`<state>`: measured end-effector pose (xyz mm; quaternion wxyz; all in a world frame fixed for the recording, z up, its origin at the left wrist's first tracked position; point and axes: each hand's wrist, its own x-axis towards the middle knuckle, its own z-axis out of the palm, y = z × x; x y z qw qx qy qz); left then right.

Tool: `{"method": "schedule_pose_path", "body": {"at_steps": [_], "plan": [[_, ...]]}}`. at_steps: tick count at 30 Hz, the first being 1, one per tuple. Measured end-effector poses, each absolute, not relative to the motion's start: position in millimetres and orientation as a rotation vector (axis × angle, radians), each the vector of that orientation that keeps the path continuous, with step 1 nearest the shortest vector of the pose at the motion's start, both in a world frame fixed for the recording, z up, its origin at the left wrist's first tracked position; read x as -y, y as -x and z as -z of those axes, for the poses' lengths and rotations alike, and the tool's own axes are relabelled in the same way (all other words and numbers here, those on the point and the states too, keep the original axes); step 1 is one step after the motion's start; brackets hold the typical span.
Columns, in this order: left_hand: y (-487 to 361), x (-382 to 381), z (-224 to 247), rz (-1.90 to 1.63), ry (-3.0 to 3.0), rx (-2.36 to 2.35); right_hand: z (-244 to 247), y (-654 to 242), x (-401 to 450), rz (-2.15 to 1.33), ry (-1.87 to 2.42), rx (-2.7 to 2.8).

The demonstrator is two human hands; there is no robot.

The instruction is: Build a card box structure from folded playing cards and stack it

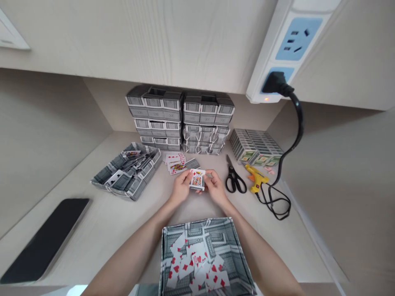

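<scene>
A person's left hand (pixel 181 186) and right hand (pixel 216 187), both nearly closed, pinch a king of diamonds (pixel 197 179) by opposite edges over a pale desk (pixel 108 222), black-handled scissors (pixel 231 169) at 3 o'clock from it, a box (pixel 197 222) of cut playing-card pieces (pixel 200 263) at 6 o'clock.

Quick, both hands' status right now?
Left hand: closed, fingers pinching the left side of the king card.
Right hand: closed, fingers pinching the same card's right side.
</scene>
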<state>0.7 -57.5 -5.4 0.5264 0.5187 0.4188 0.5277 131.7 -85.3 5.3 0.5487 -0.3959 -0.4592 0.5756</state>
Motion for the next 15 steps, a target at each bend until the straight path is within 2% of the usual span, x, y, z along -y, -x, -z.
{"method": "schedule_pose_path", "body": {"at_steps": [15], "plan": [[0.9,61.4,4.1,-1.364,-1.356,-1.135,0.4,-121.4,87.4,-1.639,0.796,0.941]]}}
